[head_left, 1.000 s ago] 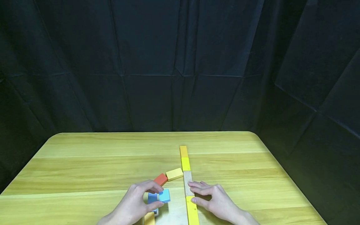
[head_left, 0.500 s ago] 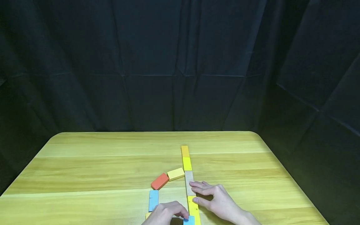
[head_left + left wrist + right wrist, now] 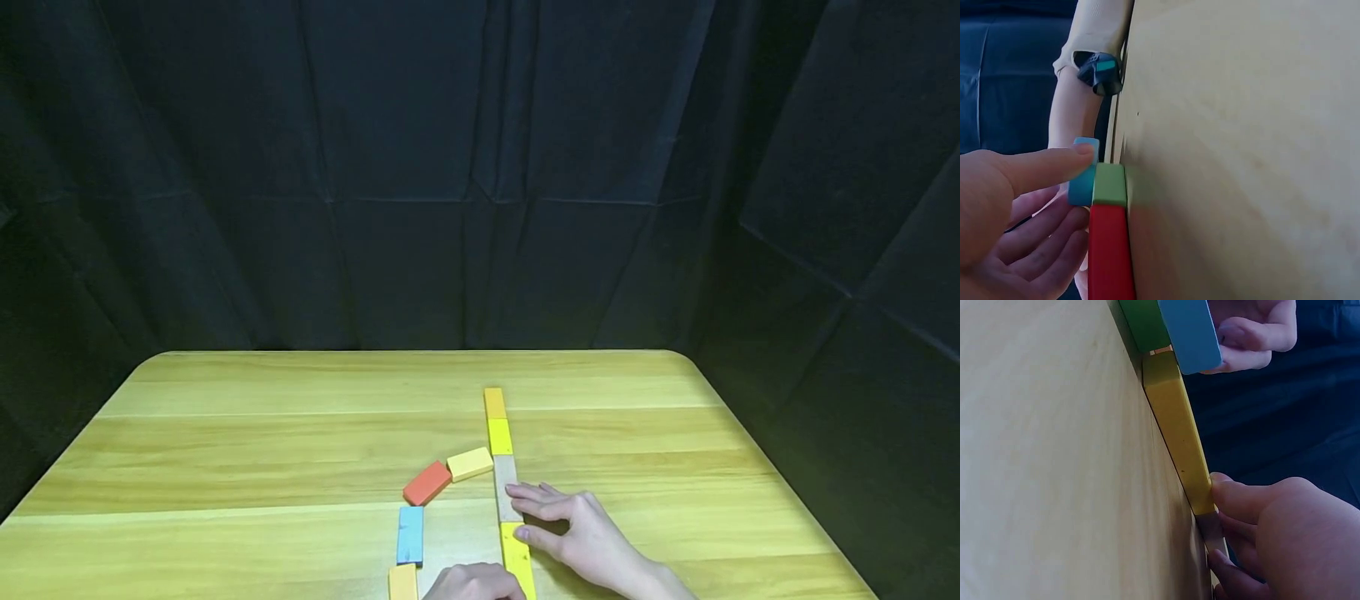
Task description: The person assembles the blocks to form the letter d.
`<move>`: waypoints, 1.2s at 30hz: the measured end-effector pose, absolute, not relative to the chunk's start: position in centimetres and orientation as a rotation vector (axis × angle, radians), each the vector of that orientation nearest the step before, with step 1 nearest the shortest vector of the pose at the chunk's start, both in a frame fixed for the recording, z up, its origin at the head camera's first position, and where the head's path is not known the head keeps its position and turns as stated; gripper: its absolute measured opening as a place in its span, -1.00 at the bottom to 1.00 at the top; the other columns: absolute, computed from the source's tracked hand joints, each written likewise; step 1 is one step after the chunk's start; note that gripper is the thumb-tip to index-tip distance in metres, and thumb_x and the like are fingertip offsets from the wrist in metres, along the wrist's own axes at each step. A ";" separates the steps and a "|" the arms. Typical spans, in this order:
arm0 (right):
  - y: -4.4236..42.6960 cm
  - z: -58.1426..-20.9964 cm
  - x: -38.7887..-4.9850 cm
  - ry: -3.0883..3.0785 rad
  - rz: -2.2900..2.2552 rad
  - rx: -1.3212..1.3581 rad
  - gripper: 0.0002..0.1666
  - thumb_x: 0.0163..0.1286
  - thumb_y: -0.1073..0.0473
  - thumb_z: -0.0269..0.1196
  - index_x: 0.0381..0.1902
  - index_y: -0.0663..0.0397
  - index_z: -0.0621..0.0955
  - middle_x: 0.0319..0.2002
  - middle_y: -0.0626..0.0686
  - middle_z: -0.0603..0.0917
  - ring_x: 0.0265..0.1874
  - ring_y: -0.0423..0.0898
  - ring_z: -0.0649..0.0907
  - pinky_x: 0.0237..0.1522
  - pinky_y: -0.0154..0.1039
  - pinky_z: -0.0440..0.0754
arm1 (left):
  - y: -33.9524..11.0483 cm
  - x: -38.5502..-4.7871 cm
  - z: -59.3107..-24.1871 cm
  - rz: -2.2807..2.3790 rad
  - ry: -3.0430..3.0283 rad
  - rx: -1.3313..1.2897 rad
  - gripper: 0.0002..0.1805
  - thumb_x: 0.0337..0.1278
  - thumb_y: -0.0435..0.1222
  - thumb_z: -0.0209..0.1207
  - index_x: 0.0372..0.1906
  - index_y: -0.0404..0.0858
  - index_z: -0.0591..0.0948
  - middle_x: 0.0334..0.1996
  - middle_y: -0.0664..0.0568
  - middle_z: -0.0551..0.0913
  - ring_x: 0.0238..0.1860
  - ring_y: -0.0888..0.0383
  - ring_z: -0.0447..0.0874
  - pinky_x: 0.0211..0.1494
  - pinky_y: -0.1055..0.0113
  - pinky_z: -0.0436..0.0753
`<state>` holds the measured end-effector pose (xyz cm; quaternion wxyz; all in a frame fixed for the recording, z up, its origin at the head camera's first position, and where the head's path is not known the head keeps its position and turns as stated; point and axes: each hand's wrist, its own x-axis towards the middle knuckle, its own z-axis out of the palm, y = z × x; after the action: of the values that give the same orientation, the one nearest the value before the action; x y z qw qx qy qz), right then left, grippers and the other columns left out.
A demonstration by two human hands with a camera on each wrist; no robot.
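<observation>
My left hand (image 3: 476, 581) is at the bottom edge of the head view, its block hidden there. In the left wrist view it pinches a blue block (image 3: 1082, 178) between thumb and fingers, beside a green block (image 3: 1110, 184) that meets a red block (image 3: 1110, 250). The right wrist view shows the blue block overlapping the green one, near the yellow block's end. My right hand (image 3: 577, 533) rests beside the straight row, thumb touching the yellow block (image 3: 516, 554) and fingertips on the grey block (image 3: 506, 483), fingers loosely extended.
Beyond the grey block, the row continues with a bright yellow block (image 3: 499, 436) and an orange block (image 3: 494, 403). A curved line to its left has a pale yellow block (image 3: 470, 464), a red block (image 3: 427, 483), a blue block (image 3: 410, 535) and a light orange block (image 3: 403, 582).
My left hand has carried the blue block from the curved line rightward and nearer, to the bottom edge of the head view. My right hand stays in place by the row.
</observation>
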<state>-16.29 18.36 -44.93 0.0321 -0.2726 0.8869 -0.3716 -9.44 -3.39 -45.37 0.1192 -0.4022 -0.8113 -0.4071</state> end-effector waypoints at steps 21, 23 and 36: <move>18.4 -45.1 -16.2 2.734 -1.146 -0.838 -0.48 0.37 -0.23 0.27 0.16 -0.13 0.68 0.23 -0.29 0.60 0.32 0.16 0.51 0.31 0.24 0.41 | -3.3 -9.5 -47.1 -1.025 -2.278 -1.291 -0.91 0.18 -0.29 0.25 -0.42 -0.13 0.68 -0.45 0.18 0.63 -0.40 0.55 0.38 -0.31 0.85 0.29; 18.4 -45.1 -16.2 2.736 -1.140 -0.831 -0.48 0.37 -0.23 0.27 0.16 -0.14 0.68 0.23 -0.30 0.60 0.32 0.15 0.51 0.31 0.23 0.42 | -3.3 -9.6 -47.1 -1.018 -2.270 -1.293 -0.92 0.17 -0.30 0.25 -0.42 -0.13 0.67 -0.45 0.18 0.62 -0.40 0.55 0.38 -0.32 0.85 0.30; 18.4 -45.1 -16.1 2.742 -1.131 -0.840 -0.48 0.36 -0.24 0.27 0.16 -0.16 0.68 0.23 -0.28 0.60 0.31 0.16 0.52 0.29 0.25 0.42 | -3.1 -9.5 -47.5 -1.058 -2.226 -1.276 -0.83 0.25 -0.32 0.25 -0.47 -0.09 0.59 -0.45 0.22 0.54 -0.40 0.65 0.27 -0.39 0.88 0.29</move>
<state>-16.13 18.37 -45.13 0.0294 -0.2724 0.8890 -0.3668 -9.48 -3.13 -47.49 0.1822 -0.4520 -0.7888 -0.3747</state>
